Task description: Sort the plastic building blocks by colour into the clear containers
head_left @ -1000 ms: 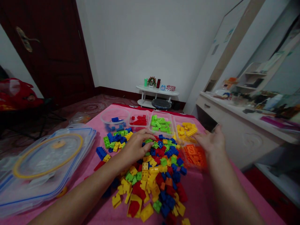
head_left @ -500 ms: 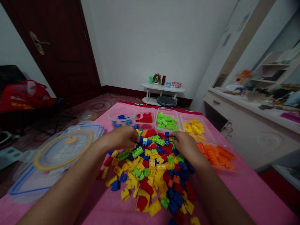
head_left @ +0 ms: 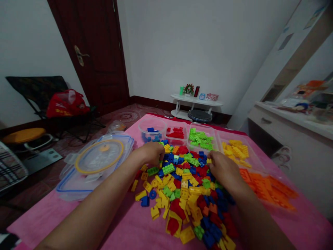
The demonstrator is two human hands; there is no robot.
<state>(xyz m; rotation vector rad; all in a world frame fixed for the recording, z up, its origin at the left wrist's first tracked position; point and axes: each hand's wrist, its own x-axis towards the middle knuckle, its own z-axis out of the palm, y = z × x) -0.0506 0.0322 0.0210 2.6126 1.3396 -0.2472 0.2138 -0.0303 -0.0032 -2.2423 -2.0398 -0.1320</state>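
A heap of mixed toy building blocks (head_left: 182, 187) in yellow, red, blue and green is spread over the pink cloth. My left hand (head_left: 153, 153) is at the heap's far left side, its fingers curled down among the blocks; whatever they grip is hidden. On the opposite side, my right hand (head_left: 223, 168) has its thumb and finger closed around a small yellow block (head_left: 208, 161). A long green block (head_left: 168, 169) lies between the hands, nearer the left one.
Behind the heap stand a round tub with blue blocks (head_left: 150, 130), and clear boxes of red blocks (head_left: 177, 133), green blocks (head_left: 201, 139) and yellow blocks (head_left: 236, 151). Orange blocks (head_left: 267, 189) fill a box at right. Clear lids (head_left: 96, 163) are stacked at left.
The view has swung left, so everything appears further right. A yellow block now shows at my right fingertips. My left hand stays curled at the heap's left side.
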